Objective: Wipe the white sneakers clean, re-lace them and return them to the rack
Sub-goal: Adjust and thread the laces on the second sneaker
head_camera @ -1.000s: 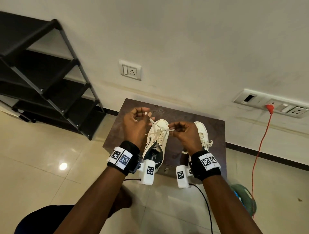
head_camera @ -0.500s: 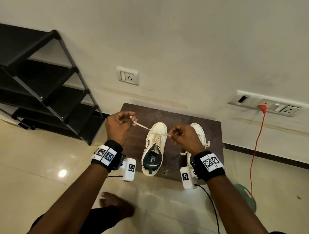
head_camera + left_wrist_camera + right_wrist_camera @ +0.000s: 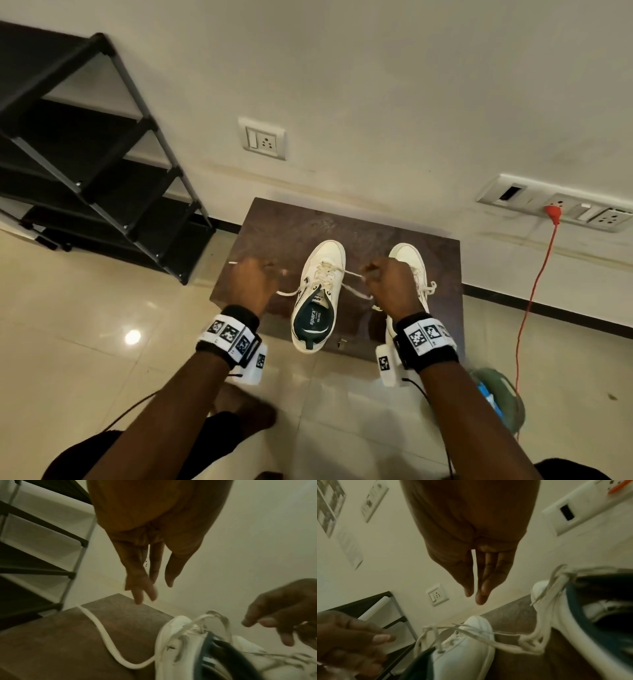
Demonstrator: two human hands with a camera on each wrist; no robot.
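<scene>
White sneaker between hands, left hand fingers straight (lace loose), right hand spread.

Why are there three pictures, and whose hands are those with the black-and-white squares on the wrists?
They are a person's own hands, not a machine. The big picture comes from a camera worn on the head, looking down. The two dim pictures come from small cameras strapped under each wrist, so each looks along that hand's fingers.

Two white sneakers stand on a brown table: one in the middle, and one further right, partly behind the right hand.

The left hand has straight fingers and holds nothing. A loose lace from the middle sneaker lies on the table below it.

Another lace runs up to the right hand's fingertips, but the pictures are too blurry to tell if it is pinched.

The black shoe rack stands to the left.
</scene>
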